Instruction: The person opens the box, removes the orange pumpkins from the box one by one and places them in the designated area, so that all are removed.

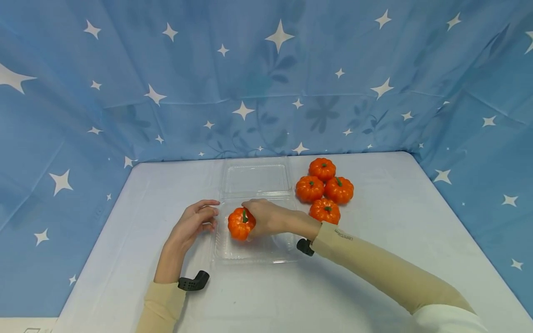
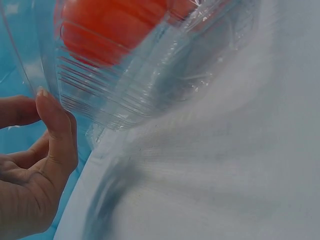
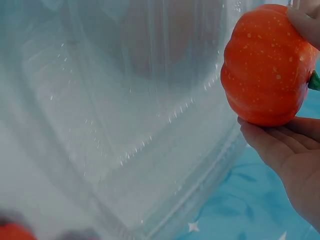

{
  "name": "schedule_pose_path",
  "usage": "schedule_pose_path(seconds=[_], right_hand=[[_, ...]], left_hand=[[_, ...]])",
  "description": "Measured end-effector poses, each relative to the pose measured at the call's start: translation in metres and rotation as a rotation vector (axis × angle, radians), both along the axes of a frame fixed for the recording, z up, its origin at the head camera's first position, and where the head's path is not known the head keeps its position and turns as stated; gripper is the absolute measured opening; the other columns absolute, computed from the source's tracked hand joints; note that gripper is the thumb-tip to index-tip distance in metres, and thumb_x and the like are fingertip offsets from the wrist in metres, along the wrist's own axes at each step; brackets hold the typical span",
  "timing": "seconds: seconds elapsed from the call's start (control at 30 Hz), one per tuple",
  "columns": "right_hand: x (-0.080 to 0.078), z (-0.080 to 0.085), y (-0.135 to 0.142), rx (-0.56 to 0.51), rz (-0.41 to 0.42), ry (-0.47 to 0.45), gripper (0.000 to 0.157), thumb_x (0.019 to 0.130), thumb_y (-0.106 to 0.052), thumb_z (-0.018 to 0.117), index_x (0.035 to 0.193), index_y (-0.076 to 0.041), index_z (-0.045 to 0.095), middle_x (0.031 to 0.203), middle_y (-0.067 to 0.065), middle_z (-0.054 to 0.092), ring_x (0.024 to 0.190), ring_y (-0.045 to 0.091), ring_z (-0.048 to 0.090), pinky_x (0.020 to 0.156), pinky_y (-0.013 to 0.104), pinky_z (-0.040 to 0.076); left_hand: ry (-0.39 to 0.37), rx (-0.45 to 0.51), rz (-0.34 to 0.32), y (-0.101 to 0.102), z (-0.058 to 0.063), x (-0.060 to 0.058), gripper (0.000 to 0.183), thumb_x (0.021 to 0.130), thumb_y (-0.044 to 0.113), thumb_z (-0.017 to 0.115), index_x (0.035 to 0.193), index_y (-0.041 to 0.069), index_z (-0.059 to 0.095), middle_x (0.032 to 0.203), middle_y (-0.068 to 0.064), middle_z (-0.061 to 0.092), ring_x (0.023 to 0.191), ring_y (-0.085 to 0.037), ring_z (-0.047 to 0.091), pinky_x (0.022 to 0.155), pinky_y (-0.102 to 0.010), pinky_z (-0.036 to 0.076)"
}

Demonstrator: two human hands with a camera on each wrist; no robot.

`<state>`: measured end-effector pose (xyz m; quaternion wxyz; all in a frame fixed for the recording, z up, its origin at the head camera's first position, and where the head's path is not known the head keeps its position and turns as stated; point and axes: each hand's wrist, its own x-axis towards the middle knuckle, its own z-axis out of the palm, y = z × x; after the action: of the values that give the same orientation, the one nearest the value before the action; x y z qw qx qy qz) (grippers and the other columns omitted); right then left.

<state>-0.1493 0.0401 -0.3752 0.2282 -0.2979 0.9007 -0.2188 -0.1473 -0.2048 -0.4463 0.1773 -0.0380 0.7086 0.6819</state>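
Observation:
A clear plastic clamshell container (image 1: 266, 260) lies with its lid (image 1: 256, 178) folded back on the far side. Over the left part of its base, my right hand (image 1: 266, 218) grips a small orange toy pumpkin (image 1: 240, 225) with a green stem. In the right wrist view the thumb is above that pumpkin (image 3: 267, 65) and the fingers are beneath it. My left hand (image 1: 195, 221) is at the container's left side. Up close in the left wrist view, its thumb and a finger pinch the container's rim (image 2: 30, 80).
Several more orange pumpkins (image 1: 325, 210) sit grouped to the right of the container, partly beside the right forearm. A white cloth (image 1: 250, 296) covers the table. Behind it hangs a blue curtain (image 1: 266, 92) with white stars.

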Motion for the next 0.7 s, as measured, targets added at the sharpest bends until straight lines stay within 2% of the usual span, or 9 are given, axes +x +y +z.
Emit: schedule_pose_path(seconds=[0.3, 0.7], right_hand=[[0.008, 0.012, 0.028, -0.020, -0.045, 0.003, 0.085, 0.083, -0.024, 0.087, 0.151, 0.003, 0.044, 0.145, 0.013, 0.058, 0.129, 0.027, 0.057, 0.110, 0.042, 0.049], [0.013, 0.031, 0.071, -0.008, -0.121, 0.004, 0.087, 0.084, -0.027, 0.086, 0.154, -0.001, 0.042, 0.147, 0.009, 0.057, 0.131, 0.026, 0.055, 0.106, 0.045, 0.052]], left_hand=[[-0.007, 0.003, 0.001, -0.001, -0.001, 0.001, 0.046, 0.101, 0.012, 0.059, 0.142, -0.005, 0.048, 0.089, -0.006, 0.062, 0.068, -0.014, 0.057, 0.063, -0.025, 0.052], [-0.006, 0.006, -0.001, -0.002, -0.002, 0.000, 0.044, 0.102, 0.011, 0.059, 0.142, -0.002, 0.050, 0.088, -0.006, 0.061, 0.068, -0.013, 0.059, 0.063, -0.026, 0.053]])
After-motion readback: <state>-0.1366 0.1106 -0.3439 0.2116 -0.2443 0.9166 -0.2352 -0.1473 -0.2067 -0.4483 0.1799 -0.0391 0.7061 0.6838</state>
